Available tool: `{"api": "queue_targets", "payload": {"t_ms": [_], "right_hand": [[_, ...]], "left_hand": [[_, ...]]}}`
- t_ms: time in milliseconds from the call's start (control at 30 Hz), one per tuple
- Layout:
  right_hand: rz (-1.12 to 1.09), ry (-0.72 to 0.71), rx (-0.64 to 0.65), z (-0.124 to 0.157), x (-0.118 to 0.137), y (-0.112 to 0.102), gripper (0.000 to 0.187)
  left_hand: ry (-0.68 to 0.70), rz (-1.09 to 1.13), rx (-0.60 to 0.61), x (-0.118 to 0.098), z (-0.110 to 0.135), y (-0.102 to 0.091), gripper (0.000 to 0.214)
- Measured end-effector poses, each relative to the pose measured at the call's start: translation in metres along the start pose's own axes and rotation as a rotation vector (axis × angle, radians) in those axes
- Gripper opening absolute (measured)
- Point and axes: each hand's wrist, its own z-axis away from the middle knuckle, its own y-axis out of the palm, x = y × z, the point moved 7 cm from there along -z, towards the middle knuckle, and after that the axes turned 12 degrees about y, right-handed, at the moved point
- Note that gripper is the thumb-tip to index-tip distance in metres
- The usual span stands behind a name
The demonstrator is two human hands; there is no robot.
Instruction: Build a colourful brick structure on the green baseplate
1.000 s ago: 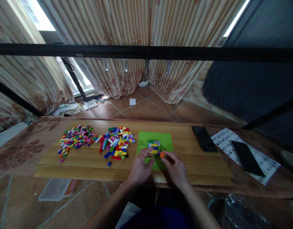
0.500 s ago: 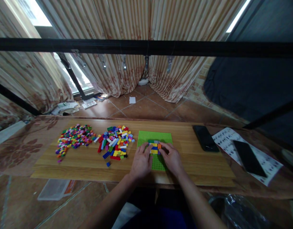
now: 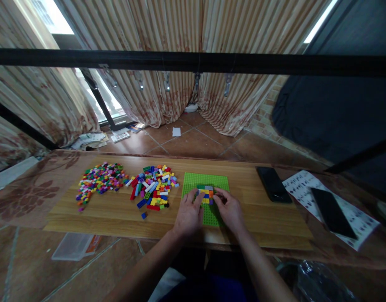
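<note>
A green baseplate (image 3: 193,181) lies on the wooden table (image 3: 268,216) in front of me. A small build of yellow, blue, grey and orange bricks (image 3: 205,193) stands on it. My left hand (image 3: 188,214) rests on the plate's left side, its fingers stretched to the build's left edge. My right hand (image 3: 230,210) lies on the right side, fingers curled and pressing an orange brick (image 3: 211,194) at the build's right edge. Whether the orange brick is seated on the build I cannot tell.
Two heaps of loose bricks lie left of the plate: a near one (image 3: 153,187) and a far one of small pieces (image 3: 98,180). A black phone (image 3: 273,190) and a second phone (image 3: 333,212) on a printed sheet lie to the right. A black bar (image 3: 193,62) crosses the view.
My right hand carried the orange brick from the plate's front up to the right edge of the build. Both hands moved forward and closed in around the build.
</note>
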Motion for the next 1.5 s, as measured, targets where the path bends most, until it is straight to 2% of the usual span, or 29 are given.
{"api": "queue_targets", "payload": {"t_ms": [500, 733, 933, 1133, 1500], "right_hand": [[0.058, 0.003, -0.026, -0.005, -0.001, 0.004, 0.036], [0.021, -0.020, -0.034, -0.005, 0.000, -0.003, 0.035], [0.008, 0.057, -0.056, -0.017, -0.005, -0.004, 0.035], [0.128, 0.110, -0.040, -0.032, -0.006, -0.002, 0.033], [0.119, 0.163, -0.005, -0.048, -0.015, 0.002, 0.027]], "left_hand": [[0.014, -0.080, 0.067, -0.005, -0.001, 0.005, 0.054], [0.009, -0.152, 0.099, -0.012, -0.005, 0.004, 0.058], [0.029, -0.193, 0.137, -0.021, -0.011, 0.012, 0.062], [0.013, -0.213, 0.175, -0.020, -0.011, 0.019, 0.064], [-0.004, -0.208, 0.215, -0.019, -0.013, 0.021, 0.061]]}}
